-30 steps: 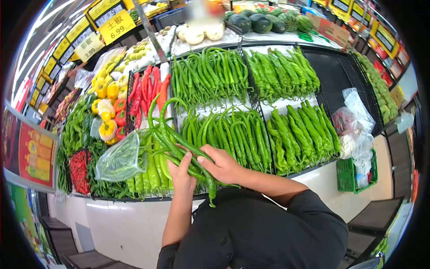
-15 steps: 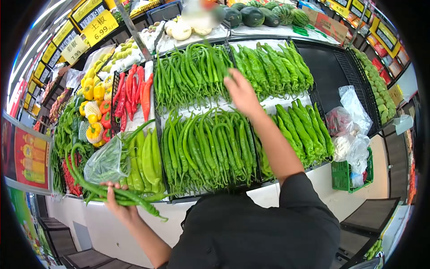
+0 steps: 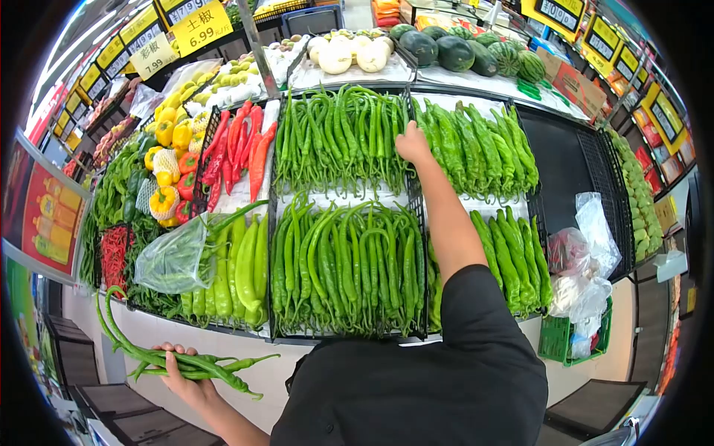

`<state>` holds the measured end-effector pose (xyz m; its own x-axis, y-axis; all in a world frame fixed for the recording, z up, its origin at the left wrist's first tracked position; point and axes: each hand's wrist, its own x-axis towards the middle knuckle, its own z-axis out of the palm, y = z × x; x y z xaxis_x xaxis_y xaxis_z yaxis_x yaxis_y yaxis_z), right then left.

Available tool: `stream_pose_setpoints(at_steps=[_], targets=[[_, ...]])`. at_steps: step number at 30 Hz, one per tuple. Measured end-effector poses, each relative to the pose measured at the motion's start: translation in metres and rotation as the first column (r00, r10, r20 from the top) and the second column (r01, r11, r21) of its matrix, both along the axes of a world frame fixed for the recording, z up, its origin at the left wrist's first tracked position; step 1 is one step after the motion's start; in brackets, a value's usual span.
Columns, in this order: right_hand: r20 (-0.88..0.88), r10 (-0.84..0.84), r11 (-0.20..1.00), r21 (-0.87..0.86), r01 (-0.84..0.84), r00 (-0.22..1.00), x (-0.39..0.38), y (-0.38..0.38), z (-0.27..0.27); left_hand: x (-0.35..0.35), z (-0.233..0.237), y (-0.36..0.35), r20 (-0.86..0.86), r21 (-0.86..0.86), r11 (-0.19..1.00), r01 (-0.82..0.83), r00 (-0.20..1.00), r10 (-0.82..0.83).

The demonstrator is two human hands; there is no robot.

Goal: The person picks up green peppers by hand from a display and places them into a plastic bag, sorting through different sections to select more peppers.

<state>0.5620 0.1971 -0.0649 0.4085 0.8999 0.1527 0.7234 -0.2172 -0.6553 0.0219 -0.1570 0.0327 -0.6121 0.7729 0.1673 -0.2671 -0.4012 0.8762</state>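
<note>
My left hand is closed round several long green chili peppers, held low in front of the stand with their curved ends sticking out both sides. My right hand reaches to the right end of the back row of long green chili peppers, beside the divider. Its fingers are pinched at a green chili pepper, whose lower part the hand hides. Right of it lie wrinkled green peppers. A second row of long green chili peppers fills the front crate.
Left are red peppers, pale green peppers and a clear plastic bag of greens. White round vegetables and watermelons stand behind. Right are a black tray, plastic bags and a green basket.
My right hand has brought a green pepper down to the end of the back row. My left hand has lowered with its peppers, away from the stand. The view has shifted.
</note>
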Motion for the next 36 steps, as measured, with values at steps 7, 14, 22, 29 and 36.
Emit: stream_pose_setpoints(at_steps=[7, 14, 22, 29, 36], targets=[[0.222, 0.153, 0.988, -0.013, -0.154, 0.963, 0.010, -0.041, -0.007, 0.012, -0.004, 0.015, -0.003, -0.024, 0.999, 0.030, 1.000, -0.030], [0.332, 0.195, 0.981, -0.070, -0.182, 0.923, 0.009, -0.052, -0.005, 0.023, -0.003, 0.028, -0.004, -0.020, 0.995, 0.101, 0.995, -0.101], [0.388, 0.243, 0.857, 0.343, -0.384, 0.889, -0.024, -0.084, 0.036, 0.061, 0.007, 0.048, 0.021, -0.097, 0.988, 0.123, 0.992, -0.122], [-0.244, 0.903, 0.417, 0.296, -0.859, 0.354, -0.173, -0.222, 0.119, 0.118, 0.010, 0.093, 0.036, 0.019, 0.914, 0.405, 0.913, -0.405], [-0.407, 0.838, 0.479, 0.232, -0.846, 0.363, -0.212, -0.273, 0.099, 0.151, 0.004, 0.104, 0.016, -0.028, 0.898, 0.440, 0.898, -0.440]])
